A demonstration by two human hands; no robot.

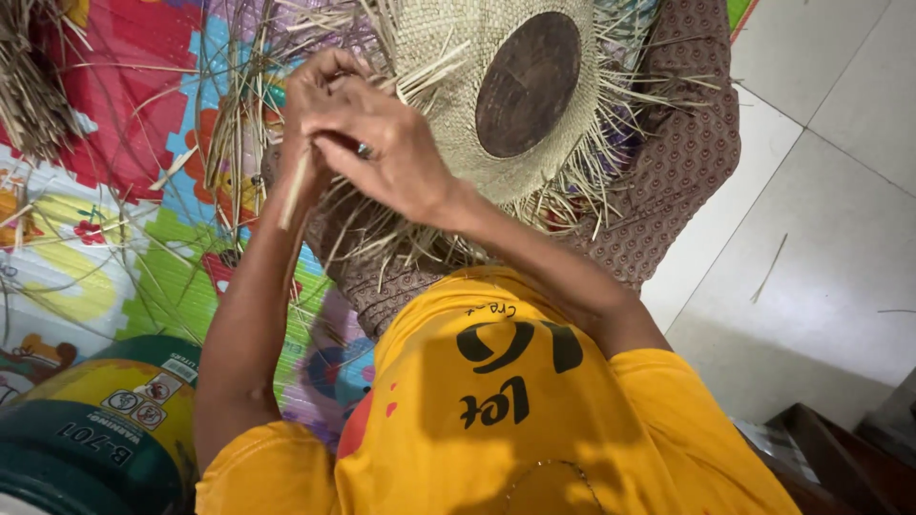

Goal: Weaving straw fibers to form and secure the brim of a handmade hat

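Straw-coloured weaving fills the upper middle of the head view: a half-made woven hat (448, 86), crown up, with a dark round wooden block (528, 84) set into its top and loose strands (611, 143) fringing all round its edge. It rests on the person's lap, over a brown patterned cloth (682, 162). Under that lies a bright foam play mat (124, 191), its right edge meeting pale floor tiles (821, 248). A green and yellow can (105, 429) stands at the mat's near left corner, and a bundle of dry straw (29, 86) lies at its far left corner.

Both hands work at the hat's left edge. The right hand (382, 153), with a ring on one finger, is pinched shut on strands of the fringe. The left hand (310, 91), partly hidden behind it, is curled closed around a flat strand (294, 191) that hangs down.
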